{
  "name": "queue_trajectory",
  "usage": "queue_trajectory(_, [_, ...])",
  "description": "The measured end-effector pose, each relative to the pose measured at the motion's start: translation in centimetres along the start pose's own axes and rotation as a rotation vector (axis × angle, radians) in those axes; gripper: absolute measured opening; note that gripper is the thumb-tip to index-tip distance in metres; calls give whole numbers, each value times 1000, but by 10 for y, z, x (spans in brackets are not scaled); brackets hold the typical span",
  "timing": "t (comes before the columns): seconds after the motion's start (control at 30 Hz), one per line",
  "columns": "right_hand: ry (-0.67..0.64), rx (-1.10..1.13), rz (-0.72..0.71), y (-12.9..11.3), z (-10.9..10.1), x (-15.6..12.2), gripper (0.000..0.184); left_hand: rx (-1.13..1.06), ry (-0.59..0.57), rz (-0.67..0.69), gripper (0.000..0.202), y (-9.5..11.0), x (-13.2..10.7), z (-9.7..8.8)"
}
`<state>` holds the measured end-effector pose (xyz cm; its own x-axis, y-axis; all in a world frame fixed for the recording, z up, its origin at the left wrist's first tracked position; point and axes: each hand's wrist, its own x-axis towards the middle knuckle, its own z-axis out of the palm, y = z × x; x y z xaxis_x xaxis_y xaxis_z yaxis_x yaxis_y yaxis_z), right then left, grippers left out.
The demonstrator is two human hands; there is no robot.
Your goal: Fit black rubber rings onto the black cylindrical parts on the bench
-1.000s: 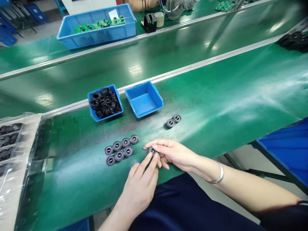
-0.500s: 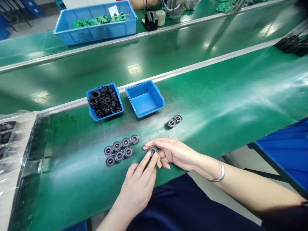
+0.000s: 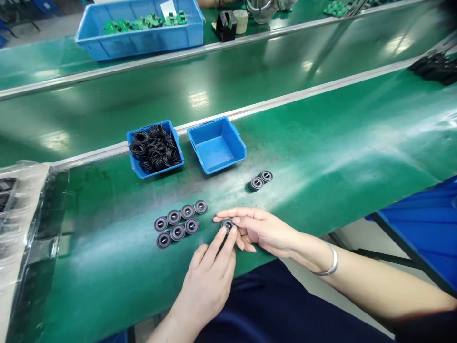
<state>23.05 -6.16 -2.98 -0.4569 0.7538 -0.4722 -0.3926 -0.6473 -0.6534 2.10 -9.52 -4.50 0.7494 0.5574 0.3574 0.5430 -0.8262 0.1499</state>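
Note:
Between my two hands is a round black part [image 3: 227, 225] with a ringed top and a small pale mark at its centre. My left hand [image 3: 210, 276] is closed on its near side, with two fingertips at the rim. My right hand [image 3: 260, 231] holds it from the right, its thumb against the rim and the index finger stretched along the far side. Its underside is hidden by the fingers. To the left, several similar round black parts [image 3: 177, 232] stand in two rows. Two more round parts [image 3: 257, 183] stand touching each other beyond my right hand.
A blue bin [image 3: 137, 170] holds thin black coils [image 3: 156, 148]; a second blue bin [image 3: 216, 164] stands beside it. Clear plastic packaging [image 3: 32, 209] lies at left. Across the divider, a large blue crate [image 3: 143, 45] contains green circuit boards. Dark objects [image 3: 433, 66] lie far right.
My right thumb has come onto the rim of the round part. Both hands still hold it at nearly the same place. The camera view has shifted slightly.

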Motion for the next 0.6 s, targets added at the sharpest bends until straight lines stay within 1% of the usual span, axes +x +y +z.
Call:
queue_trajectory(0.13, [-32,14,12,-1,-1,1,30,-71,33,14,36,-4,-5,0])
queue_trajectory(0.23, [-27,44,1,-3,-1,4,29,-96,65,16,35,-6,-6,-2])
queue_trajectory(0.3, [-19,44,14,-5,0,6,28,-91,45,-1,35,-6,-5,-3])
queue_trajectory(0.43, [-34,-22,68,-8,2,9,26,-84,-43,-4,36,-4,-1,-3])
queue_trajectory(0.5, [-19,-72,56,-7,3,11,23,-60,-56,7,37,-3,-1,-3])
queue_trajectory(0.6, [37,-131,15,-3,5,13,21,-17,-58,7,38,-1,-1,-3])
